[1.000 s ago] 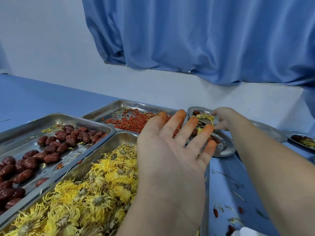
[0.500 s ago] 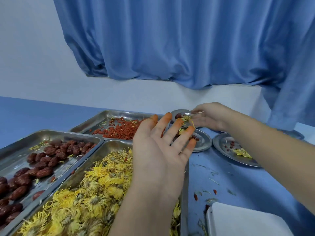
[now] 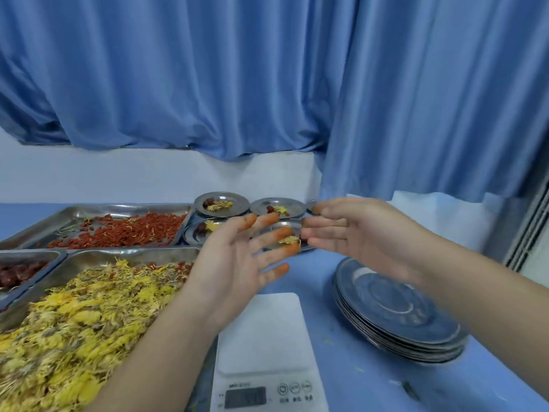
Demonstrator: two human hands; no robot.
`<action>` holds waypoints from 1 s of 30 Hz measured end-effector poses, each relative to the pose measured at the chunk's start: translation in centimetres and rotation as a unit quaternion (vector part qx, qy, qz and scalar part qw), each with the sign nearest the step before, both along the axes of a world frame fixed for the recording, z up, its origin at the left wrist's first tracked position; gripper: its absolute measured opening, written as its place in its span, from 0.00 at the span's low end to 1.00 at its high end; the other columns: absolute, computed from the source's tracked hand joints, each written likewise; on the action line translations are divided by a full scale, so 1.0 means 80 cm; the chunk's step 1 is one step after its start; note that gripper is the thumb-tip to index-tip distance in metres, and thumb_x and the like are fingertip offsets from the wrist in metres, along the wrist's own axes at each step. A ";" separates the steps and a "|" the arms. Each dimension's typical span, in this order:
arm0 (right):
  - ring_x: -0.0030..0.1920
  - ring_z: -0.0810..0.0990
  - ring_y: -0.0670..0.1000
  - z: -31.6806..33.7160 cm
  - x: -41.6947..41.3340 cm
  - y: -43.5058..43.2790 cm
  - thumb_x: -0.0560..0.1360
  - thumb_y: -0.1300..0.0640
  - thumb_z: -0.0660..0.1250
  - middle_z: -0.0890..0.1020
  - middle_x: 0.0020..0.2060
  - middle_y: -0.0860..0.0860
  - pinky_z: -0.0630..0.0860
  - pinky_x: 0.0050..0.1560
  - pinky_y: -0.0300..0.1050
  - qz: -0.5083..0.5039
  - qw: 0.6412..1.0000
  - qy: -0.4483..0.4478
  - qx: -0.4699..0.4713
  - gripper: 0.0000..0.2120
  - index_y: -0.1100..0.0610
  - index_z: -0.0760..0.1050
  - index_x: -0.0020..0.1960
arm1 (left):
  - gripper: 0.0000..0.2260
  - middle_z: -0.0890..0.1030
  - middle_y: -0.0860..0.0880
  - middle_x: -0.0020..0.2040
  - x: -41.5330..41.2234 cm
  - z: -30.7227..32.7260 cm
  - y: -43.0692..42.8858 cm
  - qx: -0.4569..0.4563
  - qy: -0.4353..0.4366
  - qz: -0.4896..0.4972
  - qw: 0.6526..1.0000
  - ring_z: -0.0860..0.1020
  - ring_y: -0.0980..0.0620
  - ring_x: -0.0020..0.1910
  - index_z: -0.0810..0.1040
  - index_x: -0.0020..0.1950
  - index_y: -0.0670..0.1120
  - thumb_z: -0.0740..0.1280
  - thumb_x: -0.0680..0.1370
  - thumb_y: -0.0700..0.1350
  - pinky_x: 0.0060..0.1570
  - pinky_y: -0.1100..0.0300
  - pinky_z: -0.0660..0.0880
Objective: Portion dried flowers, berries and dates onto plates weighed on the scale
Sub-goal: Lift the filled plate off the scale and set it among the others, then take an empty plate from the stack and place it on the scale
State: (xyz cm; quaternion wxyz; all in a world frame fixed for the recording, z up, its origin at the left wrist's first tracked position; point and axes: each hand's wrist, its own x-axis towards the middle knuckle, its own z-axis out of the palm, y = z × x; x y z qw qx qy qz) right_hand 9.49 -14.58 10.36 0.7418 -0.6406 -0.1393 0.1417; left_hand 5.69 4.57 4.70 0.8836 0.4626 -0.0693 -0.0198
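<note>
My left hand (image 3: 237,263) hovers palm-up with spread, orange-stained fingers above the table, holding nothing. Beside it, my right hand (image 3: 350,233) is held out with straight fingers and is empty too. Behind both hands stand small steel plates (image 3: 221,203), one more plate (image 3: 277,207) and a partly hidden plate (image 3: 197,233), each with flowers and dates. A white scale (image 3: 264,346) sits bare at the front centre. The yellow flower tray (image 3: 89,316), the red berry tray (image 3: 124,227) and the date tray (image 3: 17,272) lie to the left.
A stack of empty steel plates (image 3: 398,316) stands right of the scale. Blue curtains (image 3: 267,84) hang behind the blue table (image 3: 341,382). A few crumbs lie on the table at the lower right.
My right hand has let go of the filled plate and pulled back open. The view has swung right, bringing the scale and the plate stack into sight. My left hand stays open.
</note>
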 end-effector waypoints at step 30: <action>0.43 0.76 0.53 -0.125 -0.055 -0.122 0.71 0.58 0.60 0.79 0.40 0.49 0.75 0.38 0.46 -0.096 0.619 -0.334 -0.705 0.06 0.52 0.74 0.45 | 0.13 0.82 0.45 0.51 -0.090 -0.069 0.038 -0.079 0.063 0.060 0.993 0.80 0.45 0.47 0.78 0.55 0.46 0.59 0.79 0.52 0.44 0.53 0.71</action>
